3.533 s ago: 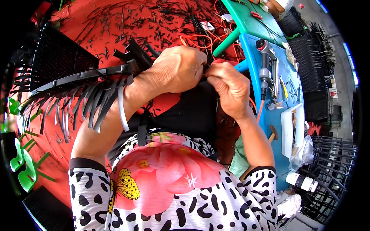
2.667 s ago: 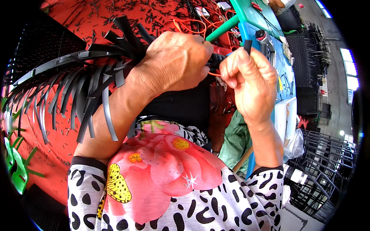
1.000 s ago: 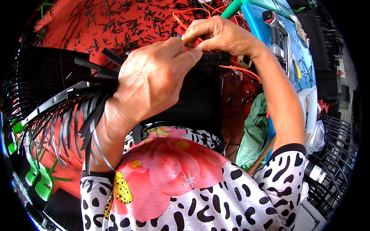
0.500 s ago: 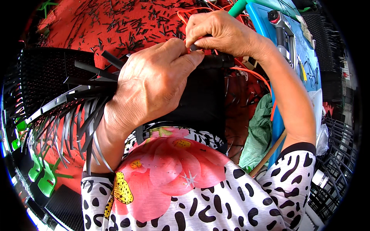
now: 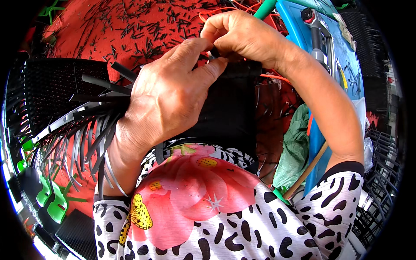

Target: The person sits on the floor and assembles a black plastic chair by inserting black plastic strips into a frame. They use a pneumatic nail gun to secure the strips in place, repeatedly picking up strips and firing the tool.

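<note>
My left hand [image 5: 167,91] is closed, its thumb and forefinger pinching a flat black plastic strip [image 5: 212,53]. Beside it, my right hand [image 5: 247,37] has its thumb and fingers bent together at the same strip; its fingertips are partly hidden. Just under both hands runs a black strip-wrapped bar [image 5: 248,69], above the dark panel [image 5: 227,112] at my lap. Many loose black strip ends [image 5: 97,141] fan out around my left wrist along a pale metal rail [image 5: 58,123]. A woven black panel [image 5: 65,84] extends to the left.
Short black scraps litter the red floor [image 5: 93,30]. At right, a blue table [image 5: 297,21] carries a grey-and-black hand tool [image 5: 318,41]. Below it are a green sack [image 5: 294,143] and an orange hose [image 5: 277,77]. Green chairs [image 5: 55,206] stand at lower left, black frames [image 5: 383,160] at far right.
My right hand has shifted slightly left, its fingers drawn in nearer the left hand's fingertips. My left hand keeps its pinch, and its thumb has moved only a little.
</note>
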Action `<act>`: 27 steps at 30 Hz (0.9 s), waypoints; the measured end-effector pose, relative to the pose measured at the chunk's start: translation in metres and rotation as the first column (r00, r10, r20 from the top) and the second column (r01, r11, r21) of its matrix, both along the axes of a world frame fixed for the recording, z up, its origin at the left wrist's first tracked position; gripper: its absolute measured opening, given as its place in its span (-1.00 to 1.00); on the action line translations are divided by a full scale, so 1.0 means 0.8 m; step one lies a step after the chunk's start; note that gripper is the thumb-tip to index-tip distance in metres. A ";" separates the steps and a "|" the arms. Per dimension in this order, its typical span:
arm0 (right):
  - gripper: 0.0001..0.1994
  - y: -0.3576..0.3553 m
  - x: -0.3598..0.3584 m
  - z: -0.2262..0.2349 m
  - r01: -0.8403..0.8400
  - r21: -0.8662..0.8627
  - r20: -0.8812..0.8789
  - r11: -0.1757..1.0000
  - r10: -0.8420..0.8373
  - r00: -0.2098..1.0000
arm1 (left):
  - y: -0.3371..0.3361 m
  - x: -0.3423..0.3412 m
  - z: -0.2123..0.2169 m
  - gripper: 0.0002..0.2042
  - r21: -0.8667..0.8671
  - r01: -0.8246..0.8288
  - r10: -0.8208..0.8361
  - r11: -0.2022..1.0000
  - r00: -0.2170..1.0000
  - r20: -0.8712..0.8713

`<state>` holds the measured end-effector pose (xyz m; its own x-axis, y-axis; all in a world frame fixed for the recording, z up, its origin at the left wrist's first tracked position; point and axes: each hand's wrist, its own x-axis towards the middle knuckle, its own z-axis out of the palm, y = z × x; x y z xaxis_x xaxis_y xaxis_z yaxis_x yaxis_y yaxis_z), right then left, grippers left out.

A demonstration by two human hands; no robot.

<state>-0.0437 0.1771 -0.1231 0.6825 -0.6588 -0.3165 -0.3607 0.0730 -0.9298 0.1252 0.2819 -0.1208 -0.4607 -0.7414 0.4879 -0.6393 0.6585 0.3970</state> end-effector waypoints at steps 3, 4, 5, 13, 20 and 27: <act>-0.81 0.006 0.004 0.002 0.002 0.056 0.009 0.998 -0.003 1.000 | 0.002 0.002 0.001 -0.64 0.013 0.002 -0.002 1.000 1.000 0.003; -0.81 0.006 0.003 0.000 -0.021 0.077 0.009 0.997 0.020 1.000 | 0.002 0.002 0.001 -0.64 0.014 0.004 -0.004 1.000 1.000 0.010; -0.81 0.005 0.002 -0.002 -0.044 0.097 0.010 0.994 0.043 0.999 | 0.003 0.002 0.000 -0.65 0.016 0.006 -0.006 1.000 1.000 0.016; -0.81 0.001 -0.004 -0.009 -0.233 0.124 0.054 0.965 0.227 0.972 | 0.005 0.002 -0.001 -0.65 0.042 0.039 -0.039 0.998 0.999 -0.006; -0.71 0.010 -0.011 -0.019 -0.217 0.080 0.267 0.973 0.189 0.945 | 0.001 0.000 0.003 -0.65 0.069 0.046 -0.041 0.997 0.996 -0.074; -0.84 0.062 -0.034 -0.006 0.257 -0.665 0.252 0.701 -0.112 0.961 | 0.001 0.006 0.004 -0.68 0.123 0.016 -0.012 0.992 0.999 -0.031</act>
